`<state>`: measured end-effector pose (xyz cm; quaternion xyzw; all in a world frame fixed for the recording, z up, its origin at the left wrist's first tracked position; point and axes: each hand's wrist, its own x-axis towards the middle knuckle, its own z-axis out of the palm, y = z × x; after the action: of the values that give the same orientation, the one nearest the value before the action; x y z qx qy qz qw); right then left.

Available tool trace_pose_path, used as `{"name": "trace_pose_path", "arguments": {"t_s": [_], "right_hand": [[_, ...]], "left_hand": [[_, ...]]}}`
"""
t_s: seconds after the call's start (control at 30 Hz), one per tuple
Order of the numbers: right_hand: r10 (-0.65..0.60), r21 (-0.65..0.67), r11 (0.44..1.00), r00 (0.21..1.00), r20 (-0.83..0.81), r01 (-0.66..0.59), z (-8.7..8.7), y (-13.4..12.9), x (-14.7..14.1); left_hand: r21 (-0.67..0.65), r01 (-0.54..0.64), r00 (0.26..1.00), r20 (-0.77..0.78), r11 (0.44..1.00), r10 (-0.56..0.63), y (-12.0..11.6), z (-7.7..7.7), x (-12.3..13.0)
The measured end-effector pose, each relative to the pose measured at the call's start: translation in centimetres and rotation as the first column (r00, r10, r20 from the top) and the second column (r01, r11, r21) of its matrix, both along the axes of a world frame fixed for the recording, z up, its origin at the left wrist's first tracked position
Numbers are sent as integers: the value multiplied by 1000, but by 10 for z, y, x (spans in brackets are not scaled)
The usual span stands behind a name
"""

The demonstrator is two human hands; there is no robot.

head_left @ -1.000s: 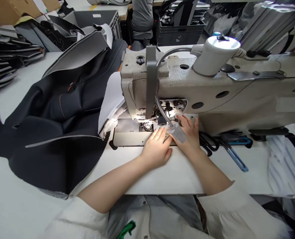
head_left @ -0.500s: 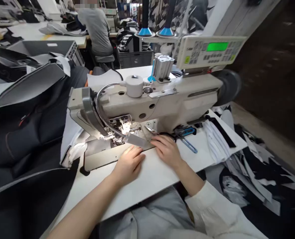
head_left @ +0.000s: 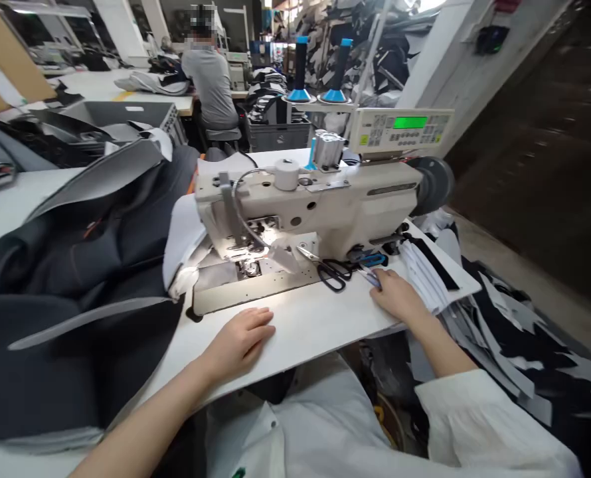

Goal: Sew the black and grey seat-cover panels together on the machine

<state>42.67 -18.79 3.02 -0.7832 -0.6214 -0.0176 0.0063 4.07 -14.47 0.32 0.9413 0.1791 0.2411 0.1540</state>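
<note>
My left hand [head_left: 243, 338] rests on the white table in front of the sewing machine [head_left: 315, 206], its fingers stretched out and holding nothing. Further right, my right hand [head_left: 395, 292] has its fingers closed on a pair of blue-handled thread snips [head_left: 370, 277]. Black-handled scissors [head_left: 333, 273] lie partly on the machine's bed, their blades pointing toward the needle area. Behind the snips is another blue tool [head_left: 374, 259], partly dark. The machine's lamp lights the needle area, where no cloth lies under the foot.
Dark fabric pieces [head_left: 96, 259] are heaped to the left of the machine. Folded white cloth [head_left: 425, 275] lies at the table's right end, with fabric strips [head_left: 505, 345] hanging beyond it. Behind are a grey crate [head_left: 126, 113] and a seated person [head_left: 210, 86].
My right hand has moved right, away from the scissors and onto the blue-handled snips. My left hand has drawn back from the machine bed's edge. The head view has shifted.
</note>
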Motion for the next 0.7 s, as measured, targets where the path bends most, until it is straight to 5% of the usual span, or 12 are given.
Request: {"name": "trace_pose_path", "arguments": {"t_s": [0.17, 0.23, 0.37, 0.53, 0.7], "right_hand": [[-4, -41, 999, 1000, -1, 4, -1, -11, -27], [178, 49, 983, 983, -40, -176, -5, -9, -53], [549, 169, 829, 833, -67, -533, -7, 18, -130], [450, 118, 888, 893, -31, -443, -7, 72, -204], [386, 89, 917, 922, 37, -388, -9, 114, -215]], "left_hand": [[-53, -92, 993, 69, 994, 96, -5, -2, -50], [-87, -143, 985, 81, 986, 150, -5, -3, -56], [-113, -170, 980, 84, 979, 180, -1, -1, -54], [-122, -126, 988, 69, 984, 135, -2, 3, -55], [-152, -122, 988, 79, 981, 135, -1, 2, -58]]}}
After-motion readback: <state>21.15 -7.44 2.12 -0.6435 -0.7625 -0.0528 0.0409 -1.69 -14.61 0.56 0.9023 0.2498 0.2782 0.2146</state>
